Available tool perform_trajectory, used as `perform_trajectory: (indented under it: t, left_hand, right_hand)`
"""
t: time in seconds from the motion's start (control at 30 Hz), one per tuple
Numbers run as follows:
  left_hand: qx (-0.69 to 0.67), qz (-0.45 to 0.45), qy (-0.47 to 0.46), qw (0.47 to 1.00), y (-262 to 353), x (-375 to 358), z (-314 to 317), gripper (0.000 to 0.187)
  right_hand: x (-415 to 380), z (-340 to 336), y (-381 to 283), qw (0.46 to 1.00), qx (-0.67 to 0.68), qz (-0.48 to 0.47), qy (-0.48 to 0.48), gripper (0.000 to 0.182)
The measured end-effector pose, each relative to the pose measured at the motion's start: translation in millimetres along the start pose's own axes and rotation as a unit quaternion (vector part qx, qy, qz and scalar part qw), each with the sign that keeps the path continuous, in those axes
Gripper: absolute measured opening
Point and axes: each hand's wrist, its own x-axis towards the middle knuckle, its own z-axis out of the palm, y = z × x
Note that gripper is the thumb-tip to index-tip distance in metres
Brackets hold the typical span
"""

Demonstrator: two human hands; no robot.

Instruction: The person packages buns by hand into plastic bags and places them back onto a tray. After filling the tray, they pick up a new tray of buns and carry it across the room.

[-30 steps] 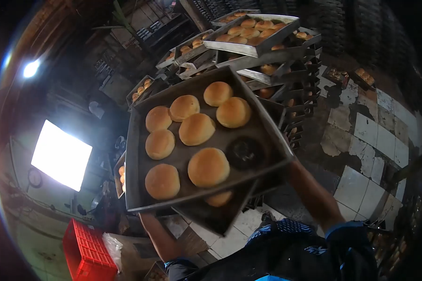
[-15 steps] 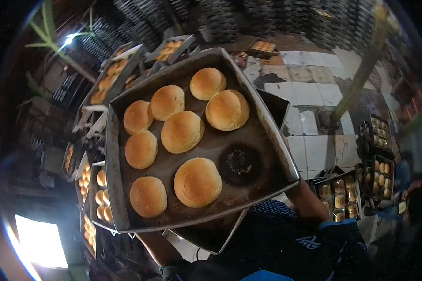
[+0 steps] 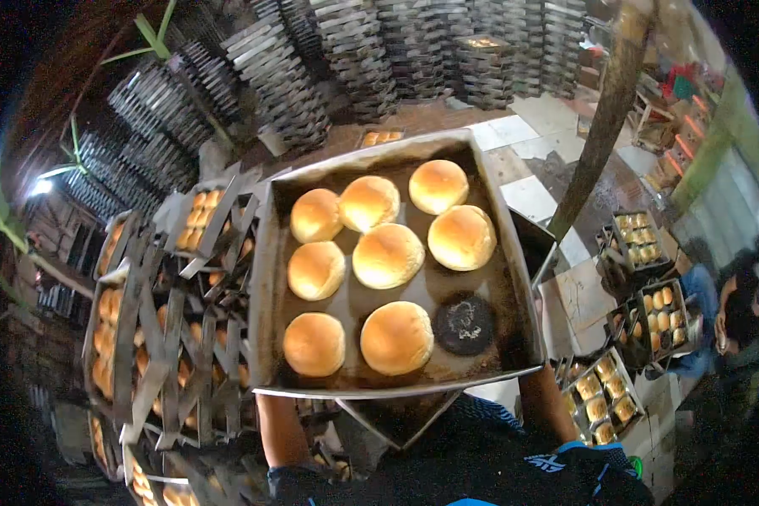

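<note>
A square metal baking tray [image 3: 514, 346] is held in front of my body, with several round golden buns [image 3: 388, 255] in it. A black, charred-looking round patch [image 3: 465, 324] marks the tray's bottom near the right. Another metal tray [image 3: 401, 417] sits underneath, turned at an angle, its corners poking out at the front and right. My left forearm [image 3: 282, 430] reaches up under the front left of the trays, and my right forearm [image 3: 550, 409] comes up at the right side. Both hands hold the trays from below; their fingers are hidden.
Trays of buns [image 3: 198, 221] crowd the left side, some leaning. High stacks of trays [image 3: 354, 59] line the back. A wooden post [image 3: 599, 126] rises from the tiled floor at right. More bun trays [image 3: 603, 396] lie at right, close to a seated person [image 3: 734, 304].
The view has swung left and the tray now appears more level, further right and slightly smaller. More of the bun trays at left has come into view. The buns keep their places.
</note>
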Motion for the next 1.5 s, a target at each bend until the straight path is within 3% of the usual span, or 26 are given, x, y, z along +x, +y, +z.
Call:
perform_trajectory:
  t: [0.3,0.47,0.53,0.6,0.63,0.73,0.87,1.17,1.3,1.4,1.5]
  left_hand:
    - [0.004,-0.137,-0.166,0.976,-43.6,245.9,197.5,0.052]
    - [-0.012,-0.211,-0.198,0.957,-68.1,374.1,288.8,0.052]
    - [-0.009,-0.202,-0.192,0.960,-67.4,428.9,324.4,0.052]
    - [0.010,-0.131,-0.201,0.971,-56.2,480.5,359.8,0.052]
    - [0.025,-0.091,-0.206,0.974,-50.0,457.3,354.0,0.053]
    - [0.047,-0.035,-0.191,0.980,-22.2,528.7,372.3,0.053]
    - [0.049,-0.039,-0.127,0.990,-0.8,573.9,356.0,0.052]
    - [0.064,-0.041,-0.024,0.997,39.0,799.7,331.9,0.050]
    - [0.072,-0.058,-0.009,0.996,54.8,900.0,351.8,0.049]
    - [0.085,-0.072,-0.011,0.994,50.9,943.9,367.5,0.048]
    - [0.088,-0.097,0.003,0.991,32.0,1029.4,393.2,0.047]
  right_hand:
    - [140.8,-2.6,-64.1,0.992,-0.005,-0.036,0.124,0.055]
    - [260.0,-8.2,-98.8,0.986,-0.012,-0.056,0.156,0.053]
    - [324.8,-7.9,-112.0,0.985,-0.016,-0.059,0.163,0.053]
    - [388.2,0.5,-123.9,0.986,-0.019,-0.053,0.159,0.052]
    - [394.4,-6.1,-123.3,0.987,-0.014,-0.050,0.152,0.052]
    - [486.6,21.1,-126.9,0.991,-0.009,-0.025,0.130,0.051]
    - [576.1,52.0,-117.4,0.995,-0.005,0.008,0.095,0.049]
    - [889.5,189.0,-57.6,0.997,0.017,0.072,-0.005,0.046]
    - [1005.1,246.4,-33.6,0.993,0.043,0.104,-0.038,0.045]
    - [1049.9,272.3,-1.3,0.987,0.075,0.127,-0.065,0.044]
    - [1122.7,302.4,-3.2,0.987,-0.023,0.153,-0.035,0.036]
